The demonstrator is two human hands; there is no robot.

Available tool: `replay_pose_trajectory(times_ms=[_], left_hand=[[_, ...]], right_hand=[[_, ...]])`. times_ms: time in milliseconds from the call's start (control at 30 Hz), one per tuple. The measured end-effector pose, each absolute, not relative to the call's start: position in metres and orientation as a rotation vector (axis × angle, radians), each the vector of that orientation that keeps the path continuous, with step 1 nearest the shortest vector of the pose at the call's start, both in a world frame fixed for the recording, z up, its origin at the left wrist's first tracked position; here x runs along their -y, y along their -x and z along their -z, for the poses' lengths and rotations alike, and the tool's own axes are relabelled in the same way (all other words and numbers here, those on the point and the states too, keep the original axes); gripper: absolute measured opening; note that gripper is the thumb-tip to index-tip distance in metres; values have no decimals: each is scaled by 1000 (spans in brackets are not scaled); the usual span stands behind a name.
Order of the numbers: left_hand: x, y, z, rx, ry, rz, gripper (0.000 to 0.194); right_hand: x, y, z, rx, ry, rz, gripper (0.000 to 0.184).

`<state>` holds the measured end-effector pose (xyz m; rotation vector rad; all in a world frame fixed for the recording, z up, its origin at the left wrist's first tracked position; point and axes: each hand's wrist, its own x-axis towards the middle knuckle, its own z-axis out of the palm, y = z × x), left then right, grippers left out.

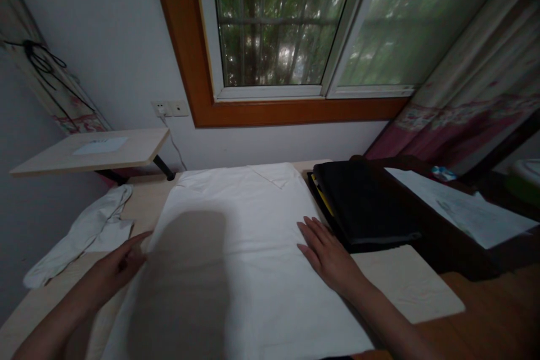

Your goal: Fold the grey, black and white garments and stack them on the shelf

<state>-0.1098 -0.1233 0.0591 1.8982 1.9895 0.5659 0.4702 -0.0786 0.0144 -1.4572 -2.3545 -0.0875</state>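
"Across a desk (145,199) below one window (287,22), one white cloth (265,287) lies spread, lightly creased, between two bare hands."

"How are they placed?"

"The right hand (327,250) rests palm down on the cloth near its right edge, fingers extended. The left hand (120,264) is at the left edge, forefinger extended; in the dim light, whether it pinches the fabric cannot be told."

"And around them?"

"At left, one crumpled smaller cloth (84,228) and one raised shelf (139,149) bearing one paper (101,146). At right, one black folder (363,197) just beside the cloth, one large sheet (459,208) beyond. Two curtains (476,62) frame the scene."
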Motion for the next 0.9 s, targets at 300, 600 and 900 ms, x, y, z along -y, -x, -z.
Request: replay_pose_trajectory(times_ms=[300, 600, 900], left_hand=[[59, -31, -30, -1786, -2614, -326, 54], [19, -94, -19, -2096, -2515, -355, 55], [40, -38, -8, -2113, -2487, -440, 56]], right_hand=[[35, -359, -37, 2383, 1316, -3, 58], [-3, -308, -18, 2297, 1513, -89, 58], [-16, -415, -3, 2122, 1664, 22, 54]])
